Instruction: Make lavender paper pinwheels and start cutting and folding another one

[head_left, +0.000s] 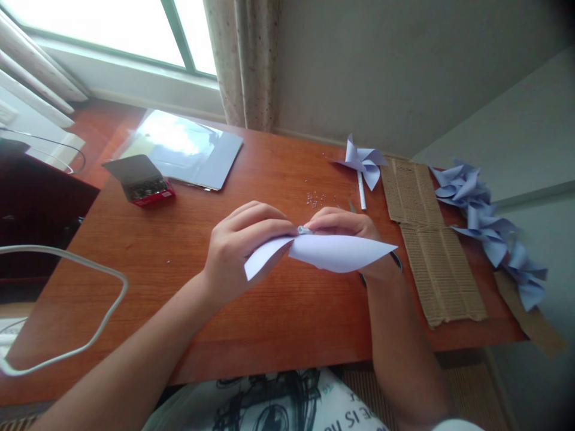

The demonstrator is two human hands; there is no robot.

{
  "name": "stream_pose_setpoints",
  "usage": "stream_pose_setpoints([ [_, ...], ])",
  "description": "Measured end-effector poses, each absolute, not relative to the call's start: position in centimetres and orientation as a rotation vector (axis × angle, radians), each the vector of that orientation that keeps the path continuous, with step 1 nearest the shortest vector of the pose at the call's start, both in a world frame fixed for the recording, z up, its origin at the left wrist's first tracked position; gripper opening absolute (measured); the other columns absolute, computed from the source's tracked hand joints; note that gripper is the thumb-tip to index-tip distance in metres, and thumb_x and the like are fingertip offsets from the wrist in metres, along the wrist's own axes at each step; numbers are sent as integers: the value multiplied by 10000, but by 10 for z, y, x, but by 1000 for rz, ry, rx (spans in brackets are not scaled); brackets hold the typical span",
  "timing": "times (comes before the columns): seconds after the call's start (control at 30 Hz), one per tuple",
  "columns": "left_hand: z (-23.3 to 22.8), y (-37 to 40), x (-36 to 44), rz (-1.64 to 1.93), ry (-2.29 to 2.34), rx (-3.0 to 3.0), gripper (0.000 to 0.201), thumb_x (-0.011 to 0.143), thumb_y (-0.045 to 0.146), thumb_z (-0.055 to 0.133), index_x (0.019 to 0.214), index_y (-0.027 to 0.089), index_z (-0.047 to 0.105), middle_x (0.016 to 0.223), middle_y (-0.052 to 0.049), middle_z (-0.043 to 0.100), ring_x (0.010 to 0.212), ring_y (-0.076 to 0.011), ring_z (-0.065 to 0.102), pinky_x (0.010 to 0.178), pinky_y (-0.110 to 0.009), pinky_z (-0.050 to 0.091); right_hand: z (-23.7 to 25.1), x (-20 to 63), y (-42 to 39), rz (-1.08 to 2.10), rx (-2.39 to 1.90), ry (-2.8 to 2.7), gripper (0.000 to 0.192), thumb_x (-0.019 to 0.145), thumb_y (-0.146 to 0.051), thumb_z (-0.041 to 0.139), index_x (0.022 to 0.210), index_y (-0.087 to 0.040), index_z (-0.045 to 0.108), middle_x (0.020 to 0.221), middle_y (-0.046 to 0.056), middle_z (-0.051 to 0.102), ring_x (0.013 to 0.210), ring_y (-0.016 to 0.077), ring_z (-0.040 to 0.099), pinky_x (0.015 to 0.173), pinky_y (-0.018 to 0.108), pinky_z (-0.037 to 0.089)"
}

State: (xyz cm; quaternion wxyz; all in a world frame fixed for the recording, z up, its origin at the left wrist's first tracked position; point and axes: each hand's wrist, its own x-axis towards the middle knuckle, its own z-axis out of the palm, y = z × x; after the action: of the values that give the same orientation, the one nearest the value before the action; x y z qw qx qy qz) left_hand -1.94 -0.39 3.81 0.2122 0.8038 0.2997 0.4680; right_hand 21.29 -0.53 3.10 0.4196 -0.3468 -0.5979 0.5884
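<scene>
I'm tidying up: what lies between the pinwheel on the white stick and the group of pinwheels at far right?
Corrugated cardboard lies between them, in the head view.

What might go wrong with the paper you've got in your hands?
The thin paper might crease or tear if the left hand and right hand, close together at its middle, press too hard. The red box has its lid up, so a bump could spill what's inside. And the tiny bits scattered on the table could get brushed onto the floor.
</scene>
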Motion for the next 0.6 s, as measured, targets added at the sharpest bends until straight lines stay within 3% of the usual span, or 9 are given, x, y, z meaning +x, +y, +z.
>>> stream_pose_setpoints([
  [0.2,39,-5,-19,1287,770,2252,79,920,201,672,964,196,738,911,-67,717,803,-171,645,764,-317,531,32,211,-6,1465,-873,-1515,100,891,-306,760,958,-242,797,935,39,710,871,174,643,748,294,512],
  [0.6,28,-2,-15,1273,638,2420,143,967,314,622,973,220,729,915,-66,750,798,-178,659,750,-318,521,41,210,-10,1580,-852,-1562,82,890,-289,760,880,-207,758,896,26,670,853,171,612,785,314,478],
])
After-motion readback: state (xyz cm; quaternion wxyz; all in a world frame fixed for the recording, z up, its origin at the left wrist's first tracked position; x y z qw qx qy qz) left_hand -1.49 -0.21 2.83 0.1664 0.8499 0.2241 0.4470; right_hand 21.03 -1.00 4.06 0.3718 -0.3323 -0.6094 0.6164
